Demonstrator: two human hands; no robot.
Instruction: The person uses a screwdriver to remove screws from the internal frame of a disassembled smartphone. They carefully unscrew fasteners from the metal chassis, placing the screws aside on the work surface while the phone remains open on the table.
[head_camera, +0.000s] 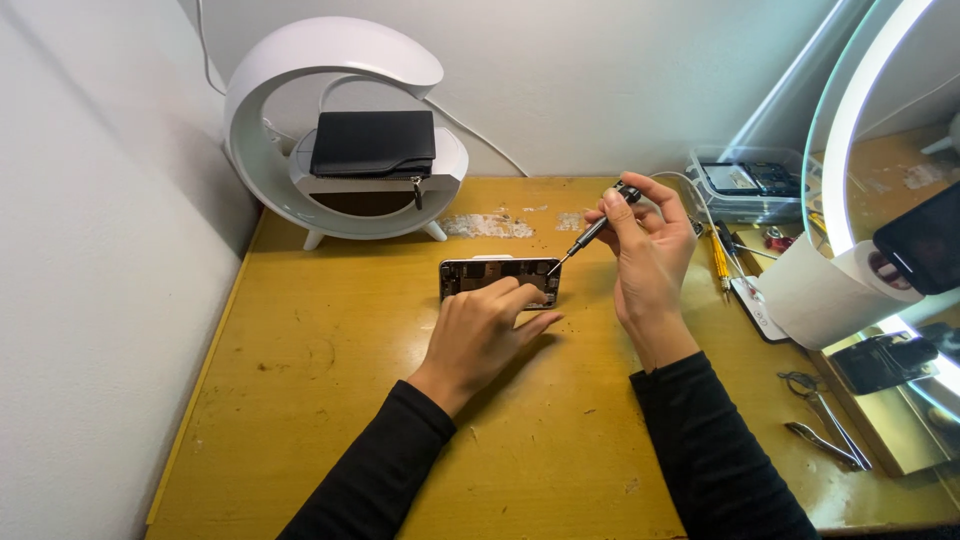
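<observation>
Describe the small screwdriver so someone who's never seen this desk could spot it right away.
Start at the yellow wooden desk and find the opened phone lying near its middle, steadied by the left hand. Just right of it, the right hand holds the screwdriver: thin, dark, slanted, tip at the phone's corner, unlike the yellow-handled tool lying flat farther right.

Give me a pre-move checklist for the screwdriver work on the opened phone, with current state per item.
1. Left hand steadies the opened silver-framed phone on the yellow wooden table: ok.
2. Right hand grips the slim black precision screwdriver: ok.
3. Tip meets the phone's right end: ok.
4. Tip seated in a screw head: cannot tell, too small.
5. Metal tweezers lie clear of both hands: ok.
6. Loose screws accounted for: cannot tell.
</observation>
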